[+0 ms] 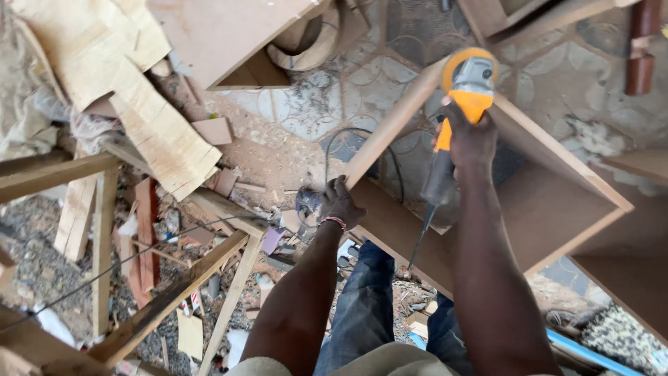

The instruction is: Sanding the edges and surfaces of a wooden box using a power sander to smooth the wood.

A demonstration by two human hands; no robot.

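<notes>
Right now I have my right hand (pixel 472 139) wrapped around the yellow-and-grey angle grinder (pixel 465 90), fingers clamped on its body, with the head of the tool pressed toward the top edge of the brown wooden box (pixel 557 202). That box is an open-sided board frame standing on the patterned floor (pixel 306 104), tilted so one corner points up toward me, which puts the edge within easy reach of the grinder. The grinder's dark cable (pixel 420 237) hangs down from the tool past the lower board.

My left hand (pixel 341 203) sits at the near end of the box's upper-left board, fingers closed over the corner, apparently to brace the frame against the tool's push. A beaded bracelet (pixel 335 221) shows at that wrist. Just beside that hand on the floor is a small grey rounded object; I cannot tell what it is.

To the left lie plywood offcuts (pixel 160 132) and a rough timber frame (pixel 174 292) among sawdust and scraps. My blue-jeaned legs (pixel 365 313) stand close to the box's lower edge.
</notes>
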